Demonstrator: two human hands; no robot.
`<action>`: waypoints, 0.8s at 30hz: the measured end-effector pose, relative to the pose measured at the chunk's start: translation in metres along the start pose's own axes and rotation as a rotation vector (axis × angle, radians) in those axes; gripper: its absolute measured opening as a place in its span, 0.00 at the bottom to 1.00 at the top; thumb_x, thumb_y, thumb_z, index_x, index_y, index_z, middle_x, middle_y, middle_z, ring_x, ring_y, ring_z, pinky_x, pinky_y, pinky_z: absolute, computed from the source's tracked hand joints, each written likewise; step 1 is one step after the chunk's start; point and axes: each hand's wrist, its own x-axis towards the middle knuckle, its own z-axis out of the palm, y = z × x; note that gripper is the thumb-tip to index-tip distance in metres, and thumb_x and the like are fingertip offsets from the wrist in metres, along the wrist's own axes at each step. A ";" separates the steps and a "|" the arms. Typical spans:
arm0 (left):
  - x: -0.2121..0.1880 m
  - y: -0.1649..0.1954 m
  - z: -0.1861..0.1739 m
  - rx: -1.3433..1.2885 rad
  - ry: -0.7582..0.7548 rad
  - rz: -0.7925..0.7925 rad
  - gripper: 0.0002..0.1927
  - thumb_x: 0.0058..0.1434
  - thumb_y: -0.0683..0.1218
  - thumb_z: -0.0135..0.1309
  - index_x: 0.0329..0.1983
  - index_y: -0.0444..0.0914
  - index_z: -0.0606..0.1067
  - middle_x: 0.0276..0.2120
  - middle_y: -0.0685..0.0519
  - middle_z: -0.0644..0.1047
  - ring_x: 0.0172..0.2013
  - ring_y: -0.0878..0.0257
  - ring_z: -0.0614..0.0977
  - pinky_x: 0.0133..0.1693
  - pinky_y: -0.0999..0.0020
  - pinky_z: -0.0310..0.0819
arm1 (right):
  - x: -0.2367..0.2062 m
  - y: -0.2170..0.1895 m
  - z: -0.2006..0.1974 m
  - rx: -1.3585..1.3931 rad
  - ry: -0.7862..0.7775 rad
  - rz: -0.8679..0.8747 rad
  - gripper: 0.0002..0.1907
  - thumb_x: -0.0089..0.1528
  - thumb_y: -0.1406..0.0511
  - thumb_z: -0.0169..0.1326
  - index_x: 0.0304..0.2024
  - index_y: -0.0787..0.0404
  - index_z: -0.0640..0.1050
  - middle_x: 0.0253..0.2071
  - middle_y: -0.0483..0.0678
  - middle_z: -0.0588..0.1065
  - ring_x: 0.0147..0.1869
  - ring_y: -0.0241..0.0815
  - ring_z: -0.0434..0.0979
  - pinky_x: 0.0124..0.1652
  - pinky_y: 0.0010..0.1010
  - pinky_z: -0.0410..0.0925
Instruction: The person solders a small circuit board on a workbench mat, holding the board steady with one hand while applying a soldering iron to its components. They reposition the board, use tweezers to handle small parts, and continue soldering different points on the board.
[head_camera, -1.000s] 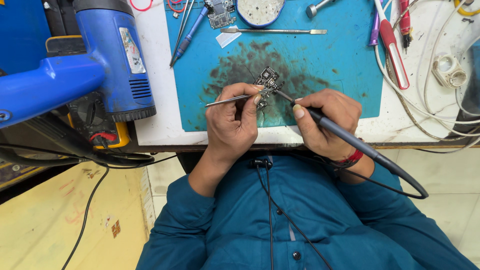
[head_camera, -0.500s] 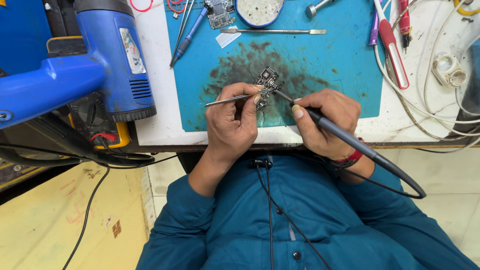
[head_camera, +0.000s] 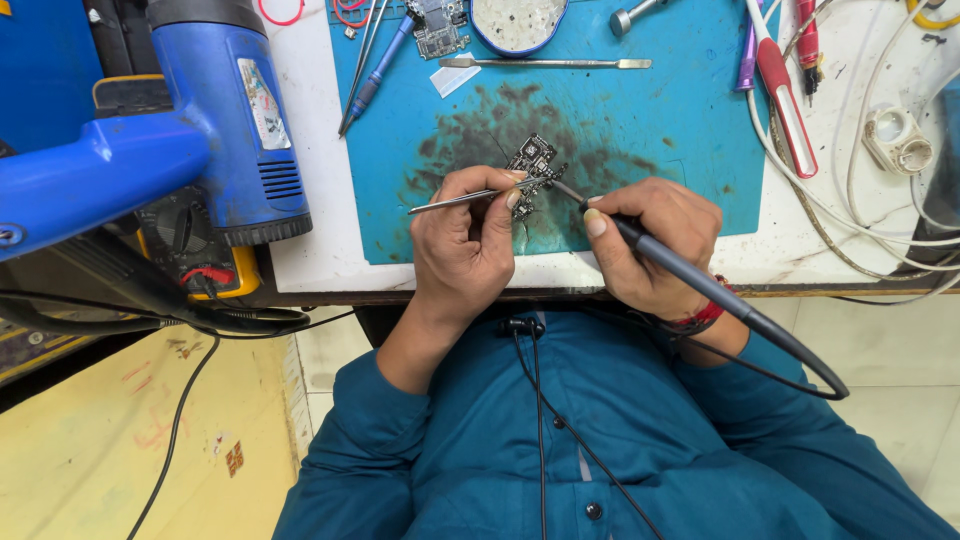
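Where both tools meet, circuit board (head_camera: 533, 160) just beyond left hand (head_camera: 470, 240).

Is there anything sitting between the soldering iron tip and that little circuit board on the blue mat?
Nothing visible does. The right hand holds the soldering iron with its tip at the edge of the small circuit board. The left hand brings tweezers in from the other side, not across the tip's path.

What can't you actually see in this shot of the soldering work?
Head view only:
- Where the soldering iron tip meets the circuit board: too small to tell.
- Lower part of the board: hidden by the left hand holding tweezers.
- Blue heat gun: handle cut off by the left edge.
- Right hand fingertips: curled under.
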 end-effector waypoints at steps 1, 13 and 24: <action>0.000 0.000 0.000 -0.005 -0.002 -0.001 0.07 0.73 0.35 0.55 0.50 0.35 0.72 0.44 0.51 0.82 0.30 0.75 0.75 0.32 0.79 0.71 | 0.000 0.000 0.000 -0.009 0.007 0.007 0.05 0.66 0.71 0.62 0.39 0.66 0.77 0.35 0.52 0.79 0.34 0.47 0.79 0.33 0.30 0.69; 0.000 0.001 0.000 0.015 0.002 -0.012 0.07 0.72 0.36 0.56 0.50 0.36 0.72 0.44 0.52 0.82 0.29 0.76 0.75 0.30 0.79 0.69 | 0.000 0.001 0.000 -0.011 0.026 -0.004 0.05 0.65 0.72 0.61 0.38 0.66 0.77 0.34 0.52 0.79 0.32 0.45 0.78 0.31 0.30 0.67; 0.000 0.002 0.000 0.017 0.005 -0.014 0.07 0.72 0.36 0.56 0.50 0.36 0.72 0.44 0.52 0.83 0.30 0.76 0.75 0.30 0.79 0.69 | -0.001 0.001 0.001 0.001 0.016 -0.029 0.06 0.64 0.73 0.62 0.39 0.66 0.76 0.35 0.53 0.79 0.34 0.47 0.79 0.33 0.30 0.69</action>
